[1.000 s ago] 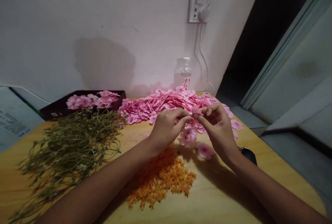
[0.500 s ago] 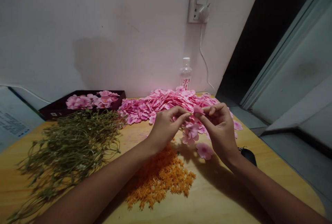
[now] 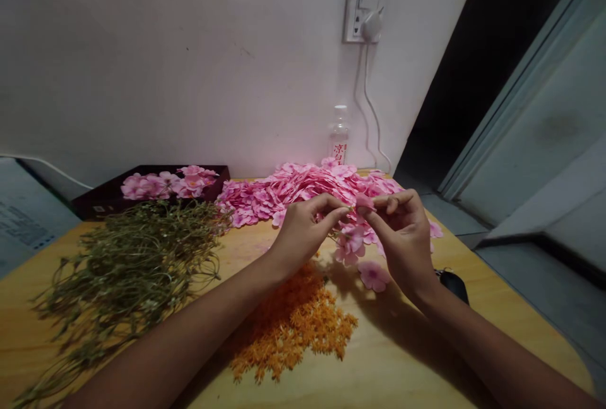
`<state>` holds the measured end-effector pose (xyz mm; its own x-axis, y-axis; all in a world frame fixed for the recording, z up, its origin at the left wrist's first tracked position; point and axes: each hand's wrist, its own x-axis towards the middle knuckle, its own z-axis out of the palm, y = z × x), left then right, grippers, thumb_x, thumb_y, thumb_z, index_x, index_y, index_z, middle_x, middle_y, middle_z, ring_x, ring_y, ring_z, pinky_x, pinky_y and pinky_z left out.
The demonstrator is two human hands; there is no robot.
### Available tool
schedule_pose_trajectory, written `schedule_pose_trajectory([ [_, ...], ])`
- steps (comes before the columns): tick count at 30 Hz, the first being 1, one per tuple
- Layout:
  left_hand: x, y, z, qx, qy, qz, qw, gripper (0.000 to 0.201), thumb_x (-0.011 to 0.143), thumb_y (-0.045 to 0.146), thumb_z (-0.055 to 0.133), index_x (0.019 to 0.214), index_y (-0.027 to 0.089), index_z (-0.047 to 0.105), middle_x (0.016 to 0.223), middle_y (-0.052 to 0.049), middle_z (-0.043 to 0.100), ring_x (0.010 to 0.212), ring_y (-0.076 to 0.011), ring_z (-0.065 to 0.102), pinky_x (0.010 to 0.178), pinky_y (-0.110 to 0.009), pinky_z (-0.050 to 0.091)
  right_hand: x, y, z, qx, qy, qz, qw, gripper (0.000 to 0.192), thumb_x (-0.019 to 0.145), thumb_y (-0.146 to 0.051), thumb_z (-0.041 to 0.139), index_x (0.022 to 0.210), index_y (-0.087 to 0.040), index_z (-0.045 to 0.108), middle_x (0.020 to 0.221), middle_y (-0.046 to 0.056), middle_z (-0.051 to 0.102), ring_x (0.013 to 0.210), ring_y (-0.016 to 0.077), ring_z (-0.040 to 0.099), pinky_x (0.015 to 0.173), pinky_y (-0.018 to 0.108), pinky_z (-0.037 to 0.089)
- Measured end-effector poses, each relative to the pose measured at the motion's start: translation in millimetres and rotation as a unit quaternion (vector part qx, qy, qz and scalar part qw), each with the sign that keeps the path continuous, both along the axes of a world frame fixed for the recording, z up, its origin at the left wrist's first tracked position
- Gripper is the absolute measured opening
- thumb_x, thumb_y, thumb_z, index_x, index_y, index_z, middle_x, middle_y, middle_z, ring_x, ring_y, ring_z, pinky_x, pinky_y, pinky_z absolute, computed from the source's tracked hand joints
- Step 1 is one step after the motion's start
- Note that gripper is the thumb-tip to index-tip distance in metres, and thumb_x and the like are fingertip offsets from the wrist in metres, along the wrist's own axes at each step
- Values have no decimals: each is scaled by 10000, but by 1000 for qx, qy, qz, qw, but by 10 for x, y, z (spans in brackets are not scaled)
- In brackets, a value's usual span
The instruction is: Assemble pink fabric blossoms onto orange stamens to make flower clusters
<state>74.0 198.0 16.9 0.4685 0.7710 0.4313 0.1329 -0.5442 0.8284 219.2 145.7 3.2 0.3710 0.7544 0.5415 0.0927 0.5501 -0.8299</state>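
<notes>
My left hand (image 3: 303, 230) and my right hand (image 3: 402, 235) meet above the yellow table (image 3: 392, 358), fingertips together. Between them they pinch a small pink fabric flower (image 3: 363, 202) on a thin stem. More pink blooms (image 3: 349, 243) hang from that stem just under my fingers. One loose pink flower (image 3: 374, 275) lies on the table below my right hand. Behind my hands spreads a big heap of pink petals (image 3: 303, 191).
A pile of green stems (image 3: 127, 264) covers the table's left part, and small orange flower centres (image 3: 293, 324) lie near my left forearm. A dark box (image 3: 101, 197) with pink flowers, a clear bottle (image 3: 339, 141) and a wall socket (image 3: 363, 12) stand at the back. A black object (image 3: 453, 283) sits beside my right wrist.
My hands have stayed together on the flower and shifted only slightly; the hanging blooms have swung a little to the right.
</notes>
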Motion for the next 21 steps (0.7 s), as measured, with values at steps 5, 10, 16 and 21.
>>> schedule_pose_trajectory([
  [5, -7, -7, 25, 23, 19, 11, 1000, 173, 845, 300, 559, 809, 165, 661, 781, -39, 690, 717, -130, 625, 671, -250, 496, -6, 6, -27, -2, -12, -4, 1000, 316, 738, -227, 700, 734, -238, 384, 801, -30, 577, 784, 123, 587, 681, 254, 514],
  [10, -12, 9, 17, 52, 31, 14, 998, 154, 846, 280, 558, 793, 168, 651, 756, -27, 690, 695, -124, 627, 652, -239, 481, -32, 9, -47, -12, 0, 8, 1000, 312, 756, -198, 684, 719, -232, 376, 792, -28, 576, 782, 117, 573, 701, 250, 491],
  [16, -11, 11, -18, 103, 54, 33, 993, 129, 843, 251, 557, 779, 175, 639, 745, -19, 684, 685, -133, 611, 645, -253, 458, -52, 28, -77, -30, 12, 24, 999, 344, 757, -223, 689, 702, -227, 350, 788, -28, 568, 780, 119, 560, 708, 253, 466],
  [21, 0, 18, -37, 64, 31, 17, 997, 129, 844, 251, 554, 770, 172, 625, 729, -10, 657, 695, -127, 595, 668, -254, 450, -62, 44, -84, -36, 17, 39, 998, 331, 746, -227, 702, 714, -228, 372, 791, -36, 538, 787, 114, 552, 736, 245, 456],
])
